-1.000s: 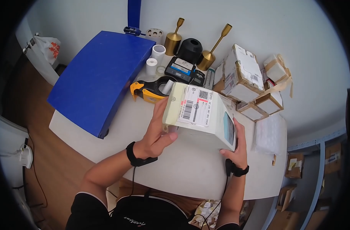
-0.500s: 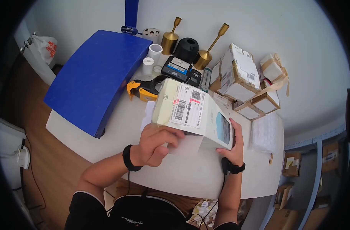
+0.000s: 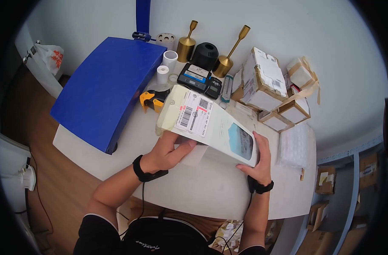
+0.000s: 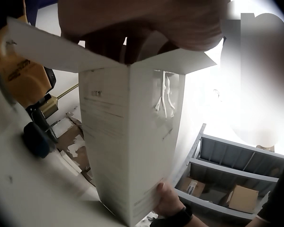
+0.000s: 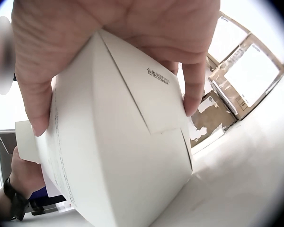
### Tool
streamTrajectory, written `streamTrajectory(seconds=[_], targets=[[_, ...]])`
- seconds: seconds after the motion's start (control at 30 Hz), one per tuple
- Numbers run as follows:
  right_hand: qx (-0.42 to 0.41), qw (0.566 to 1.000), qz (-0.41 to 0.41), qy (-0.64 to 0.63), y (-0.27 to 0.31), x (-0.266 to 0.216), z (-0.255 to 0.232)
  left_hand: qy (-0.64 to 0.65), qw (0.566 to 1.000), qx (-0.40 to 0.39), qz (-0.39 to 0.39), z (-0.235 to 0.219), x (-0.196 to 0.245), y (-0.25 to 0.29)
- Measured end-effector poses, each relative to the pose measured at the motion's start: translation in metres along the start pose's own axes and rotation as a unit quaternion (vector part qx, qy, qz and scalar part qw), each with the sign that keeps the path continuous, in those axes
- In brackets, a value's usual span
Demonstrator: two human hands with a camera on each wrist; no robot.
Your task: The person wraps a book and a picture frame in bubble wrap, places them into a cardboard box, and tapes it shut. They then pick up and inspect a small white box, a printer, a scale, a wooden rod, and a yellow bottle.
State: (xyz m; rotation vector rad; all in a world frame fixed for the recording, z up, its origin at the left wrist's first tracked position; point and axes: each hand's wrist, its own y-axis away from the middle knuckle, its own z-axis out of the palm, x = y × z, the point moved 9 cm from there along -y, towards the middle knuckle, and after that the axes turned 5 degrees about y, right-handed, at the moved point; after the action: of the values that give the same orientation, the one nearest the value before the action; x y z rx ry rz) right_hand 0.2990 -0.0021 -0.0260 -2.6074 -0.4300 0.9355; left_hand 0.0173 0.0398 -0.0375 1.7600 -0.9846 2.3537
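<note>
A long white carton point(image 3: 219, 127) with a shipping label point(image 3: 194, 114) and a dark window picture is held tilted above the table. My right hand point(image 3: 262, 159) grips its lower right end, thumb and fingers on opposite sides, as the right wrist view also shows. At the other end my left hand point(image 3: 166, 153) is at the carton's opening, where flaps point(image 4: 47, 47) stand spread apart. The left fingers reach in between the flaps and their tips are hidden; I cannot tell whether they pinch anything inside. A white flap point(image 3: 194, 157) hangs below the left thumb.
A yellow-and-black tape dispenser point(image 3: 153, 100) lies behind the carton, near a blue platform scale point(image 3: 104, 89). Label rolls point(image 3: 163, 74), gold candlesticks point(image 3: 223, 66) and a black device point(image 3: 198, 78) line the back. Taped boxes point(image 3: 264, 80) and bubble wrap point(image 3: 294, 146) sit at the right.
The carton's labelled end has swung left and its window side shows more. My left hand left its grip on the end, a flap came down, and the fingers moved into the opening.
</note>
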Motion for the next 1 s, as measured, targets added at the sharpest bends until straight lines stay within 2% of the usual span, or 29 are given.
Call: streamTrajectory(seconds=[0.1, 0.17, 0.2, 0.23, 0.3, 0.33, 0.37, 0.4, 0.43, 0.47, 0.5, 0.53, 0.57, 0.6, 0.63, 0.67, 0.7, 0.73, 0.77, 0.8, 0.83, 0.87, 0.9, 0.93, 0.97, 1.0], targets=[[-0.007, 0.999, -0.01, 0.045, 0.0, -0.002, -0.007, -0.033, 0.999, -0.021, -0.016, -0.013, -0.02, -0.005], [-0.021, 0.998, -0.013, 0.051, 0.002, 0.0, -0.01, -0.155, 0.978, -0.122, -0.072, -0.008, -0.036, -0.003], [-0.018, 0.998, -0.013, 0.05, 0.003, -0.001, -0.011, -0.279, 0.939, -0.199, 0.028, 0.003, -0.031, 0.0], [-0.014, 0.998, -0.013, 0.056, 0.003, -0.003, -0.013, -0.28, 0.938, -0.202, 0.029, 0.0, -0.038, 0.002], [-0.009, 0.998, -0.013, 0.062, 0.004, -0.004, -0.014, -0.327, 0.909, -0.252, -0.056, -0.007, -0.074, 0.017], [-0.001, 0.997, -0.03, 0.069, 0.004, -0.006, -0.014, -0.293, 0.917, -0.257, -0.08, -0.015, -0.092, 0.026], [0.007, 0.996, -0.046, 0.076, 0.005, -0.007, -0.014, -0.295, 0.917, -0.258, -0.079, -0.016, -0.094, 0.028], [0.011, 0.996, -0.046, 0.076, 0.007, -0.004, -0.014, -0.235, 0.934, -0.248, -0.103, -0.017, -0.096, 0.029], [0.019, 1.0, -0.013, 0.014, 0.01, 0.006, -0.015, -0.175, 0.947, -0.239, -0.127, -0.015, -0.095, 0.027], [0.027, 0.998, 0.019, -0.049, 0.013, 0.015, -0.017, -0.177, 0.945, -0.243, -0.127, -0.01, -0.092, 0.025], [0.03, 0.998, 0.021, -0.05, 0.016, 0.017, -0.018, -0.243, 0.927, -0.249, -0.14, -0.006, -0.093, 0.024], [0.052, 0.99, 0.05, -0.121, 0.018, 0.024, -0.021, -0.308, 0.905, -0.252, -0.152, -0.004, -0.095, 0.024], [0.073, 0.975, 0.079, -0.193, 0.021, 0.033, -0.023, -0.309, 0.903, -0.255, -0.152, -0.002, -0.1, 0.027], [0.076, 0.975, 0.08, -0.194, 0.022, 0.037, -0.024, 0.016, 0.951, -0.174, -0.254, -0.004, -0.114, 0.032], [0.04, 0.978, 0.064, -0.194, 0.022, 0.038, -0.019, 0.339, 0.88, -0.069, -0.326, -0.002, -0.122, 0.037], [0.005, 0.98, 0.049, -0.193, 0.023, 0.038, -0.013, 0.337, 0.879, -0.073, -0.33, -0.001, -0.124, 0.04], [0.01, 0.979, 0.053, -0.195, 0.026, 0.041, -0.014, 0.208, 0.921, -0.101, -0.312, -0.005, -0.124, 0.039], [-0.005, 0.981, 0.054, -0.186, 0.026, 0.043, -0.011, 0.075, 0.947, -0.128, -0.286, -0.008, -0.123, 0.037], [-0.021, 0.982, 0.054, -0.178, 0.026, 0.044, -0.007, -0.06, 0.954, -0.152, -0.252, -0.012, -0.121, 0.035], [-0.016, 0.982, 0.055, -0.18, 0.026, 0.042, -0.007, -0.193, 0.942, -0.174, -0.213, -0.014, -0.117, 0.033], [0.006, 0.97, 0.102, -0.221, 0.025, 0.044, -0.01, -0.321, 0.912, -0.192, -0.168, -0.016, -0.113, 0.03], [0.03, 0.953, 0.15, -0.263, 0.027, 0.049, -0.01, -0.324, 0.91, -0.198, -0.168, -0.015, -0.114, 0.03], [0.032, 0.952, 0.151, -0.264, 0.028, 0.052, -0.011, -0.334, 0.916, -0.164, -0.15, -0.019, -0.109, 0.026], [-0.001, 0.947, 0.173, -0.271, 0.03, 0.059, -0.004, -0.343, 0.921, -0.129, -0.13, -0.022, -0.105, 0.024], [-0.034, 0.94, 0.194, -0.277, 0.032, 0.064, 0.003, -0.343, 0.921, -0.129, -0.13, -0.024, -0.111, 0.024], [-0.034, 0.941, 0.194, -0.276, 0.033, 0.066, 0.003, -0.244, 0.952, -0.067, -0.175, -0.037, -0.123, 0.025]])
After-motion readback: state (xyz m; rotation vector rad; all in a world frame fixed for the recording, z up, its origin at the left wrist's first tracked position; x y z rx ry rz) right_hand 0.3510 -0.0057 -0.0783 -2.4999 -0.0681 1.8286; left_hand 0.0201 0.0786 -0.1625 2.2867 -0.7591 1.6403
